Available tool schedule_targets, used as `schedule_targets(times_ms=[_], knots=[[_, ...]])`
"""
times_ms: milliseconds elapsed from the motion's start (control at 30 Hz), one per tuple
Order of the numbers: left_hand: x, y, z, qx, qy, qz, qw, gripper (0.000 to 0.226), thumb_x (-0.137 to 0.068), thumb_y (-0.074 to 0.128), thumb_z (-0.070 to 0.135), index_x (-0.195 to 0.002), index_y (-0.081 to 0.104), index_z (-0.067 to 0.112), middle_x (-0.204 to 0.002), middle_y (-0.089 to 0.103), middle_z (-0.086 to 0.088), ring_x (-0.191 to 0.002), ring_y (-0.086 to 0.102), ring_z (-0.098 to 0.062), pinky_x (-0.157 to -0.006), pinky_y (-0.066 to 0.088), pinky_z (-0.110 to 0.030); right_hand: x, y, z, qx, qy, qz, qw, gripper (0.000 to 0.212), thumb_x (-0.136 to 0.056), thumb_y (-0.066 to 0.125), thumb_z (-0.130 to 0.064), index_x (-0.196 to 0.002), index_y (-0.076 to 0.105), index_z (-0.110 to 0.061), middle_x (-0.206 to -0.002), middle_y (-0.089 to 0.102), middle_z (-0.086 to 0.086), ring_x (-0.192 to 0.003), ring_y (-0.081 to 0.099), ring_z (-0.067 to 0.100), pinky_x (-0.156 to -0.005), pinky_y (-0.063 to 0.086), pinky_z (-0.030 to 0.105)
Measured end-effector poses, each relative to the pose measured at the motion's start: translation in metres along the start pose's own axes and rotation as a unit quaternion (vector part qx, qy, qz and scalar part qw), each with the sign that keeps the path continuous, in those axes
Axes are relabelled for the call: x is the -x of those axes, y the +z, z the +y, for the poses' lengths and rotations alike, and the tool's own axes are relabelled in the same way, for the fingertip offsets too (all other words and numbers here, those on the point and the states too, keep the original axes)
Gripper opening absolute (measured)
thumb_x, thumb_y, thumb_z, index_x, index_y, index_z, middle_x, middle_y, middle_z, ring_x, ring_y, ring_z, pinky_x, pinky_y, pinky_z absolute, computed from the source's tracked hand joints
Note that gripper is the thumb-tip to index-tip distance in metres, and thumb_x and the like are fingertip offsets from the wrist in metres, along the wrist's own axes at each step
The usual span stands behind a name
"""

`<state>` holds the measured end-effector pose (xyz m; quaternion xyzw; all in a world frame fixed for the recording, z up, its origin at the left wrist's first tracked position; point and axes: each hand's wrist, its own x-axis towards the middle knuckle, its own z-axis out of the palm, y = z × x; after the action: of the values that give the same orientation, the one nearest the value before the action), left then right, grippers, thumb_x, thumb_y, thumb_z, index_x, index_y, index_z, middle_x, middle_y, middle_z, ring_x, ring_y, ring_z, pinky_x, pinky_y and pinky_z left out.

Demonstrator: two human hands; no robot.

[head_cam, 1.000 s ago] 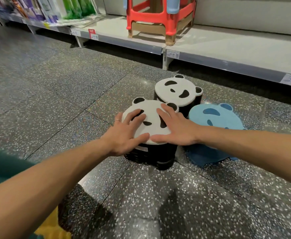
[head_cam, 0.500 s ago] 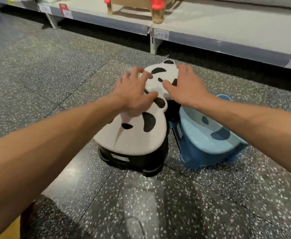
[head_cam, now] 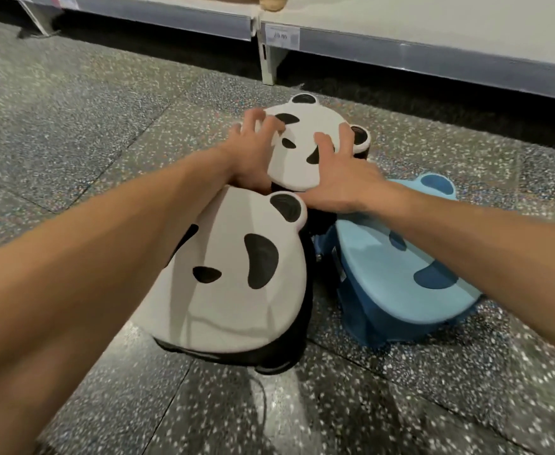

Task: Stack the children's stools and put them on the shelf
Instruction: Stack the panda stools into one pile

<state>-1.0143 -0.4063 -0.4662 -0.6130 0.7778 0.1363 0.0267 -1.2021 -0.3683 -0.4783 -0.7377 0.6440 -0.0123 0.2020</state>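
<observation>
Three panda-faced children's stools stand close together on the floor. The near black-and-white stool [head_cam: 236, 284] sits under my forearms. The far black-and-white stool [head_cam: 305, 149] lies just behind it, its white top between my hands. My left hand [head_cam: 249, 152] grips its left edge with curled fingers. My right hand [head_cam: 341, 172] grips its right side, thumb on the top. The blue stool [head_cam: 397, 277] stands at the right, partly under my right forearm. The low white shelf [head_cam: 433, 24] runs along the back.
A speckled dark terrazzo floor [head_cam: 72, 133] surrounds the stools. The shelf's grey front rail carries a price tag [head_cam: 282, 36], and a white support leg [head_cam: 267, 65] stands behind the far stool. A beige stool foot [head_cam: 271, 3] rests on the shelf.
My hands left the near panda stool and reached forward onto the far one, now gripping its two sides. The view moved closer and lower toward the stools.
</observation>
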Motion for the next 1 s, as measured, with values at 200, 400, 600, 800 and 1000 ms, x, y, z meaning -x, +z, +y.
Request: schedule_targets(times_ms=[200, 400, 600, 800, 1000], knots=[[0.010, -0.008, -0.004, 0.089, 0.038, 0.055, 0.994, 0.119, -0.048, 0.106, 0.029, -0.149, 0.042, 0.022, -0.159, 0.024, -0.013, -0.143, 0.036, -0.045, -0.122, 0.030, -0.053, -0.002, -0.001, -0.005, -0.108, -0.002, 0.057, 0.993, 0.120, -0.060, 0.083, -0.058, -0.155, 0.016, -0.027, -0.168, -0.014, 0.001, -0.137, 0.043, 0.044, -0.091, 0.040, 0.043], [0.038, -0.037, 0.012, 0.092, 0.051, 0.192, 0.976, 0.130, -0.033, 0.087, 0.067, -0.151, 0.044, 0.031, -0.161, 0.027, -0.005, -0.139, 0.034, -0.045, -0.113, 0.029, -0.049, 0.011, -0.029, -0.012, -0.132, -0.063, 0.152, 0.977, 0.120, -0.057, 0.081, -0.046, -0.154, 0.012, -0.034, -0.167, -0.023, -0.007, -0.129, 0.046, 0.046, -0.098, 0.049, 0.050], [0.086, -0.074, 0.025, 0.104, 0.028, 0.264, 0.958, 0.125, -0.035, 0.081, 0.060, -0.151, 0.043, 0.035, -0.164, 0.023, -0.002, -0.136, 0.029, -0.050, -0.115, 0.035, -0.057, 0.041, -0.066, -0.037, -0.144, -0.122, 0.199, 0.962, 0.119, -0.055, 0.081, -0.045, -0.154, 0.015, -0.035, -0.166, -0.020, -0.015, -0.129, 0.046, 0.043, -0.094, 0.051, 0.051], [0.150, -0.114, 0.032, 0.134, 0.018, 0.330, 0.934, 0.119, -0.037, 0.081, 0.060, -0.149, 0.043, 0.040, -0.164, 0.023, 0.004, -0.141, 0.025, -0.042, -0.117, 0.034, -0.054, 0.087, -0.108, -0.070, -0.129, -0.191, 0.232, 0.945, 0.121, -0.055, 0.078, -0.051, -0.157, 0.016, -0.031, -0.167, -0.016, -0.014, -0.137, 0.040, 0.047, -0.101, 0.048, 0.056], [0.215, -0.138, 0.031, 0.149, 0.016, 0.377, 0.914, 0.121, -0.035, 0.075, 0.076, -0.147, 0.047, 0.041, -0.162, 0.026, 0.005, -0.144, 0.029, -0.038, -0.118, 0.030, -0.047, 0.142, -0.136, -0.102, -0.099, -0.223, 0.236, 0.940, 0.123, -0.056, 0.075, -0.059, -0.158, 0.014, -0.031, -0.168, -0.016, -0.011, -0.136, 0.041, 0.046, -0.105, 0.046, 0.055]])
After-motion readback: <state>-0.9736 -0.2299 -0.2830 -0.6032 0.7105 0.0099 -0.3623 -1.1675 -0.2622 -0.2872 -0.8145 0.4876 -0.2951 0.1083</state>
